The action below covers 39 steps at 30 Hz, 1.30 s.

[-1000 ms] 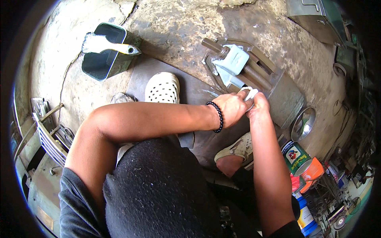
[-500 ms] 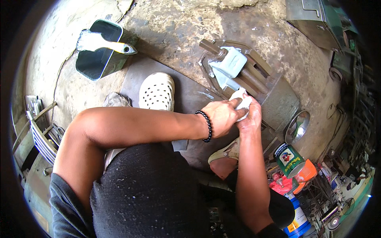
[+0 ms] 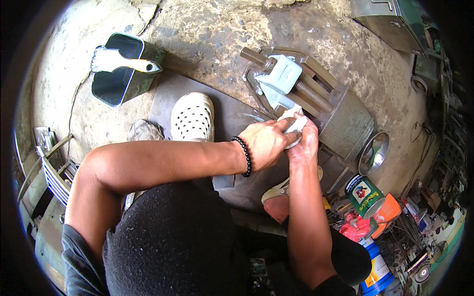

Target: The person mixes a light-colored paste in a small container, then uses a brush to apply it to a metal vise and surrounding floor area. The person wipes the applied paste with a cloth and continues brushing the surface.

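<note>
Both my hands meet around a crumpled white cloth (image 3: 292,118) just in front of a heavy metal vise (image 3: 348,116). From the left comes my left hand (image 3: 264,144), a black bead bracelet at its wrist, its fingers pressed onto the cloth. My right hand (image 3: 307,139) is wrapped round the other side of it. The cloth's far end lies close to the vise's light-blue painted part (image 3: 282,76); whether they touch I cannot tell. A thick threaded screw (image 3: 313,94) runs along the vise, bare brown metal.
At the far left, a paintbrush (image 3: 111,60) lies across a dark square container (image 3: 136,81). My clog (image 3: 192,114) rests on a metal sheet (image 3: 232,111). Right of the vise are a metal bowl (image 3: 370,160), a green can (image 3: 364,196) and a blue container (image 3: 377,276). A metal box (image 3: 390,27) stands far right.
The whole view has shifted slightly. My hands have moved a little nearer and to the left, still gripping the cloth. The brush and container look unmoved on the floor.
</note>
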Motion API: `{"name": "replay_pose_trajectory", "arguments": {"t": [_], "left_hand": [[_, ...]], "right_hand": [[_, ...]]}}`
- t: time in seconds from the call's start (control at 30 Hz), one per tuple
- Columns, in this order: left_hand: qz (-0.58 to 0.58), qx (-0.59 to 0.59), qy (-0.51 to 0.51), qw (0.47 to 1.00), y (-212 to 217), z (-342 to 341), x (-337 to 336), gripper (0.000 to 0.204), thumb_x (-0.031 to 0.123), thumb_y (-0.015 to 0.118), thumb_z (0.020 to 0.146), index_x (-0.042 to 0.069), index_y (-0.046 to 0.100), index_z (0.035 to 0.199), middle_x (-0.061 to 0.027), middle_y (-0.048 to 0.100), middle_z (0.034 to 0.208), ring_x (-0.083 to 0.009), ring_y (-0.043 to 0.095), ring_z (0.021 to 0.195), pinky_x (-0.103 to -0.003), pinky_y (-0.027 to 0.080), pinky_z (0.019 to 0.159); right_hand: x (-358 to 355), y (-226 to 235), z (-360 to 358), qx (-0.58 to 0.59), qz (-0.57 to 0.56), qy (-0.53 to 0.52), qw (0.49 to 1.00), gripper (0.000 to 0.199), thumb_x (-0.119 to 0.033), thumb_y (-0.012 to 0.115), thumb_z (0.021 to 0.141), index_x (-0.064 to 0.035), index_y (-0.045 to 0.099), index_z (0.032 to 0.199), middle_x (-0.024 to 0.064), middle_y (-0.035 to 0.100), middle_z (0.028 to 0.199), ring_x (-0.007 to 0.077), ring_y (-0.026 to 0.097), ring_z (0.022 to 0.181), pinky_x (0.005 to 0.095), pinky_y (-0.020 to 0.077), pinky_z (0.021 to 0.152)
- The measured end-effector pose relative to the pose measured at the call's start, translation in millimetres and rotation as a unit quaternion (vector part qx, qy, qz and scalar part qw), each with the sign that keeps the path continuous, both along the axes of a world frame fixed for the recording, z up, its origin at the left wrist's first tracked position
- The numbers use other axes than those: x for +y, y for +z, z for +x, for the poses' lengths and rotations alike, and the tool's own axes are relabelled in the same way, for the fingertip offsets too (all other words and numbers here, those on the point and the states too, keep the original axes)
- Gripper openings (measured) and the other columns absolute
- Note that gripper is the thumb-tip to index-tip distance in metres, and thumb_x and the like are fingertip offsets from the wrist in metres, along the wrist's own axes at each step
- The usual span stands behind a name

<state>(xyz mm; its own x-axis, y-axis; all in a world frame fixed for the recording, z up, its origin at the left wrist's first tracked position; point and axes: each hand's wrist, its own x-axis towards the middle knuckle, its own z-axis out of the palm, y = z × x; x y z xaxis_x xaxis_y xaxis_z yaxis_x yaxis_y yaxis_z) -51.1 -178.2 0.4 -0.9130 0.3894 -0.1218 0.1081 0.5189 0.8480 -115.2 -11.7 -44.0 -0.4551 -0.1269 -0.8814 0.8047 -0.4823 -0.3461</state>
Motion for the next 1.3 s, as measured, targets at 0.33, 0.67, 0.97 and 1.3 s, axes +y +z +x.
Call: {"name": "replay_pose_trajectory", "arguments": {"t": [0.33,0.67,0.97,1.3], "left_hand": [[0.001,-0.01,0.026,1.0,5.7,4.7,-10.9,0.05,0.008,0.065,0.08,0.007,0.063,0.13,-0.0248,0.057,0.134,-0.0402,0.066,0.112,-0.047,0.055,0.094],[-0.007,0.009,0.039,0.999,3.9,9.6,-13.6,0.048,0.008,0.064,0.081,0.007,0.063,0.129,-0.0257,0.058,0.131,-0.0409,0.068,0.106,-0.049,0.057,0.089],[-0.011,-0.025,0.003,1.0,4.9,7.9,-17.5,0.071,0.001,0.067,0.075,0.007,0.051,0.143,-0.0273,0.045,0.15,-0.0432,0.064,0.113,-0.048,0.055,0.094],[-0.024,-0.04,0.005,0.999,6.2,8.2,-20.2,0.072,0.004,0.07,0.075,0.006,0.05,0.144,-0.0285,0.047,0.147,-0.0435,0.065,0.111,-0.048,0.055,0.092]], "right_hand": [[-24.6,12.4,-4.5,-0.036,0.025,0.022,0.999,0.014,-0.012,0.056,0.092,-0.0059,0.061,0.104,0.0083,0.066,0.093,0.0259,0.066,0.083,0.0418,0.0549,0.081],[-32.3,13.6,-5.5,-0.019,0.037,0.092,0.995,0.017,-0.015,0.053,0.092,-0.005,0.06,0.104,0.0087,0.065,0.092,0.0259,0.066,0.081,0.042,0.0551,0.078],[-32.6,12.6,-10.2,-0.036,0.074,0.113,0.99,0.014,-0.012,0.053,0.09,-0.0056,0.062,0.098,0.0074,0.064,0.088,0.0246,0.064,0.078,0.0403,0.0547,0.076],[-40.9,18.8,-5.4,0.012,0.137,0.126,0.982,0.011,-0.011,0.056,0.088,-0.0046,0.062,0.094,0.0065,0.062,0.088,0.0221,0.061,0.08,0.0374,0.0519,0.074]]}}
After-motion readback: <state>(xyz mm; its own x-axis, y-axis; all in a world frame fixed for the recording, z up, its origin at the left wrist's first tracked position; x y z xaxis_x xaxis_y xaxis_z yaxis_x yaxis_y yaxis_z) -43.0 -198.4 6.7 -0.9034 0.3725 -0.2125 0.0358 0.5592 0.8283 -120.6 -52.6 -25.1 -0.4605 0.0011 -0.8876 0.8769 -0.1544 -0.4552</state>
